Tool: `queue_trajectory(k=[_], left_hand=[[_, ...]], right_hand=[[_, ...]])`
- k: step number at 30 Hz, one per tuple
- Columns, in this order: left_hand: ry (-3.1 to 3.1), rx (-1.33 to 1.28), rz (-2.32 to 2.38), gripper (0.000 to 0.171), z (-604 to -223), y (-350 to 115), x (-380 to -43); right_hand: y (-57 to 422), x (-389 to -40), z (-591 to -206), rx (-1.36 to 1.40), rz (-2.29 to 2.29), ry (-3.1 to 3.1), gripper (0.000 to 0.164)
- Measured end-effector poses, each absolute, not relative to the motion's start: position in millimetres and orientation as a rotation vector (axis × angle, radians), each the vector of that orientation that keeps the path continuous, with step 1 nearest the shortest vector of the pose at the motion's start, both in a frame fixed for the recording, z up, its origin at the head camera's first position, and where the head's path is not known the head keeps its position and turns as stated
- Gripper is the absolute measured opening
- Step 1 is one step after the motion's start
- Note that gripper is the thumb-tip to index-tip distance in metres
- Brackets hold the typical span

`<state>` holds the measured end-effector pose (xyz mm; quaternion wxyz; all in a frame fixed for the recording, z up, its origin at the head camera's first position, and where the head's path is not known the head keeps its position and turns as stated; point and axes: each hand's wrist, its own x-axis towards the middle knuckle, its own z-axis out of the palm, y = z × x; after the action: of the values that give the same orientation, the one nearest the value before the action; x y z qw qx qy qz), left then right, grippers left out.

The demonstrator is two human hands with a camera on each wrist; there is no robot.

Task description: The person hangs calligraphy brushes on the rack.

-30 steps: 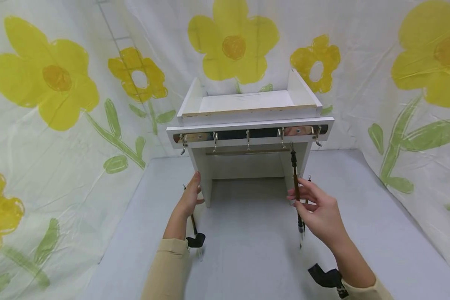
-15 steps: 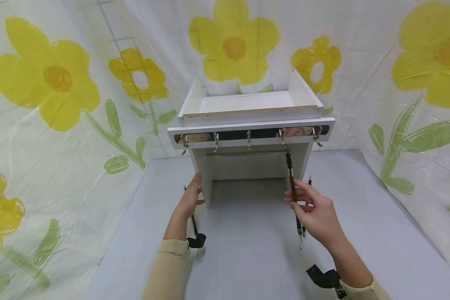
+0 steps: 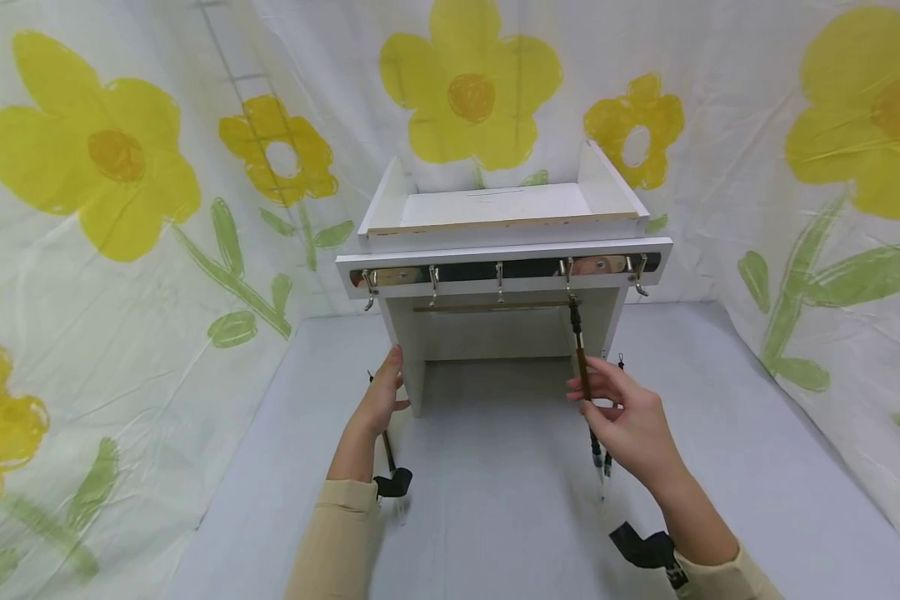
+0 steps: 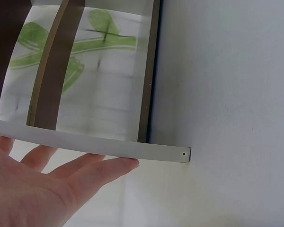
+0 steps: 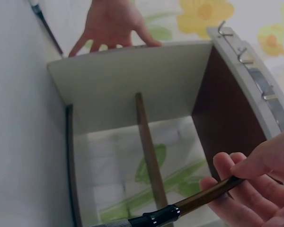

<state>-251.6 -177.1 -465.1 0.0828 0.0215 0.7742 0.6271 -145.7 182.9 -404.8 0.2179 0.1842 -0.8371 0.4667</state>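
Observation:
My right hand (image 3: 633,425) pinches a calligraphy brush (image 3: 581,367) by its brown handle, between thumb and fingers. The brush stands nearly upright, white bristles down, its dark top end right at the lower tip of a metal hook (image 3: 568,271), second from the right. In the right wrist view the handle (image 5: 206,195) crosses the lower right. My left hand (image 3: 378,396) rests with extended fingers against the outer left side of the white shelf unit (image 3: 495,202); the left wrist view shows these fingertips along the panel edge (image 4: 109,145).
Another brush (image 3: 387,450) lies left of the unit, partly behind my left wrist. A further brush (image 3: 608,463) is partly hidden behind my right hand. Several hooks line the unit's front rail (image 3: 461,272). A flower-printed curtain (image 3: 157,350) surrounds the pale table (image 3: 495,517).
My right hand has shifted slightly left, bringing the brush's top end from the right of the hook to right beneath it. The left hand has stayed in place against the unit.

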Motion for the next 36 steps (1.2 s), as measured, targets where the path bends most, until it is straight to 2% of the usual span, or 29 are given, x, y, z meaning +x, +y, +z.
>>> queue_trajectory(k=[15,23,36], left_hand=[[2.314,0.047,1.859,0.088,-465,-176,-253],[2.325,0.069,1.854,0.083,-464,-175,-252],[2.32,0.05,1.853,0.087,-465,-177,-252]], right_hand=[[183,-160,-413,0.487,1.299,-2.334,0.058],[184,-172,-423,0.479,1.319,-2.345,0.053],[178,-196,-436,0.537,1.44,-2.314,0.045]])
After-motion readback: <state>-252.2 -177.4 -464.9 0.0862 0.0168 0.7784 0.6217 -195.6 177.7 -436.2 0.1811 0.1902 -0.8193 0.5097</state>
